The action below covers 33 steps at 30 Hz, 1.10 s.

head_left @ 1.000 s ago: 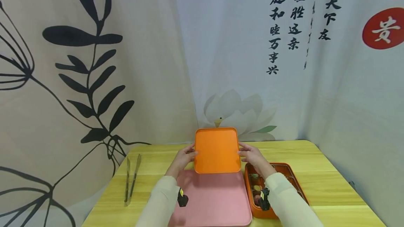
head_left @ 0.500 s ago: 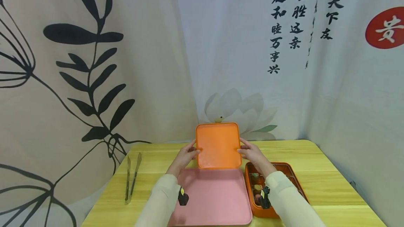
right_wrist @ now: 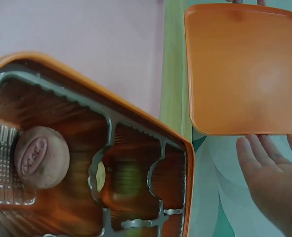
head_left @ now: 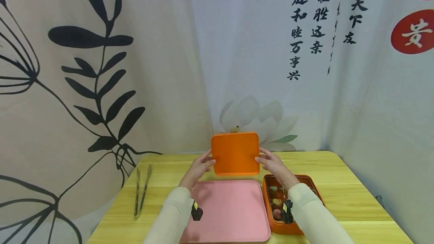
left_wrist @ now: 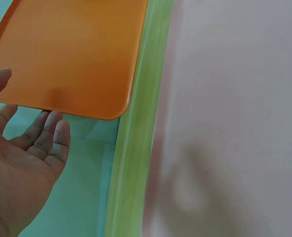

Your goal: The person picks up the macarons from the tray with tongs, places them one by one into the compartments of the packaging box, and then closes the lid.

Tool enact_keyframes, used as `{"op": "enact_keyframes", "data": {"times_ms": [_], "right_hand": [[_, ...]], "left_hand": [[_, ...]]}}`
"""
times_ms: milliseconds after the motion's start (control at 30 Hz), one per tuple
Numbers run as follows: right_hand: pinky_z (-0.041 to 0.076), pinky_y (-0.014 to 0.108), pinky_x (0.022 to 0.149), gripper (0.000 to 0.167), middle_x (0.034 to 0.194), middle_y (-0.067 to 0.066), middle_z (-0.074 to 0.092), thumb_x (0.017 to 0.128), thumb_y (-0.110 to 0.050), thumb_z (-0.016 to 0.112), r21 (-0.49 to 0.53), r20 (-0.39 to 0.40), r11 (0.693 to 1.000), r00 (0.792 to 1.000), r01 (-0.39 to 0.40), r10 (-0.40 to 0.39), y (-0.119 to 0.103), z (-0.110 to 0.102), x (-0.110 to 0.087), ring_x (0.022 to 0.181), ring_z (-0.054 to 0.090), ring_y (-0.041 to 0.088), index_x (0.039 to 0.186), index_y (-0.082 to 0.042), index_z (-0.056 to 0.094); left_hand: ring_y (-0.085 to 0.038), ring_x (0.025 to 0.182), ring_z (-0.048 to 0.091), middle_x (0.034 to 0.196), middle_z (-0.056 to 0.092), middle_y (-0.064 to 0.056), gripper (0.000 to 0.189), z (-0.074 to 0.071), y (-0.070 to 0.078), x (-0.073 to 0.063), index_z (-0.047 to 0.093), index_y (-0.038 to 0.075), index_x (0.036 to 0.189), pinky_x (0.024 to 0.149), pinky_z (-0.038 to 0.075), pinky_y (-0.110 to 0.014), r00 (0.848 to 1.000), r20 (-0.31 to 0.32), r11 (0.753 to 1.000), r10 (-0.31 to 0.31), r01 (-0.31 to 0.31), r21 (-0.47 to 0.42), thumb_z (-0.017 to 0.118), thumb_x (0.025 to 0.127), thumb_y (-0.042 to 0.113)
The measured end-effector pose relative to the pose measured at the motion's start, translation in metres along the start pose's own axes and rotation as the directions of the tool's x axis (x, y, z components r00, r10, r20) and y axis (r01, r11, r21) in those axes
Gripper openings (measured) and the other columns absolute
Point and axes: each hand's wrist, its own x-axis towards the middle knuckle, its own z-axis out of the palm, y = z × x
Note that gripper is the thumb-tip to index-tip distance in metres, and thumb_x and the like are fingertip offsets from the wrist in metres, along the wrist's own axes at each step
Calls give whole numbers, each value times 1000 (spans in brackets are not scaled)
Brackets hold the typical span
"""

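Note:
Between my two hands, above the far edge of the pink tray (head_left: 227,214), I hold a shallow orange tray (head_left: 235,153) with a thin raised rim. It stands tilted, its flat face towards me. My left hand (head_left: 199,168) pinches its left side, thumb over the front and fingers at the edge, as the left wrist view shows. On the opposite side my right hand (head_left: 276,166) holds the rim, thumb in front; in the right wrist view its fingertips touch the edge from below. The undersides of the orange tray are hidden.
Beside the pink tray, under my right forearm, stands an orange box (right_wrist: 191,187) with a clear divided insert. A round pink embossed cake (right_wrist: 42,158) and a yellowish piece (right_wrist: 101,177) lie inside. Metal tongs (head_left: 142,191) lie at the left; a printed curtain (head_left: 162,67) hangs behind the table.
The orange tray has risen a little, moved slightly right and tipped, so its face looks shorter and its lower edge sits higher. Both hands keep their hold on its sides.

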Motion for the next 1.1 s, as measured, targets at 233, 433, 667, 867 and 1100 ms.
{"op": "enact_keyframes", "data": {"times_ms": [233, 433, 667, 867, 1100], "right_hand": [[31, 58, 109, 74, 150, 24, 39, 99, -39, 61, -56, -12, 998, 1000, -3, 2, -2, 0, -3, 136, 39, 40, 155, -8, 26], [27, 63, 109, 80, 150, 24, 39, 96, -46, 63, -125, -15, 992, 999, -31, 29, -2, 0, -7, 135, 39, 42, 154, -8, 25], [29, 61, 108, 86, 152, 27, 33, 94, -57, 59, -193, -2, 980, 999, -41, 42, 1, -2, -12, 137, 36, 43, 152, -3, 23], [30, 60, 108, 82, 150, 26, 34, 96, -59, 52, -218, -10, 975, 999, -53, 52, 4, -2, -16, 136, 35, 45, 148, -1, 27], [28, 62, 108, 81, 145, 25, 38, 96, -66, 43, -262, -22, 963, 998, -66, 63, 6, -4, -21, 135, 36, 45, 141, 0, 33]], "left_hand": [[-37, 126, 51, 143, 51, -20, 56, 2, 1, 0, 41, 3, 150, 101, 40, -55, 1000, -3, 999, -17, 17, -42, 58, 101, 25], [-42, 126, 51, 141, 53, -20, 59, 7, 2, -1, 47, -3, 144, 100, 42, -53, 1000, 0, 999, -20, 20, -31, 58, 101, 37], [-42, 127, 50, 139, 53, -22, 69, 13, 3, -4, 46, -4, 143, 102, 41, -54, 999, -25, 1000, -21, 21, -18, 57, 98, 48], [-40, 123, 54, 135, 55, -24, 77, 18, 1, -5, 48, -6, 138, 101, 41, -54, 996, -85, 999, -31, 33, 18, 57, 95, 57], [-41, 118, 55, 126, 58, -28, 68, 26, 6, -11, 55, -5, 123, 99, 42, -53, 990, -131, 998, -53, 57, 28, 56, 96, 57]]}}
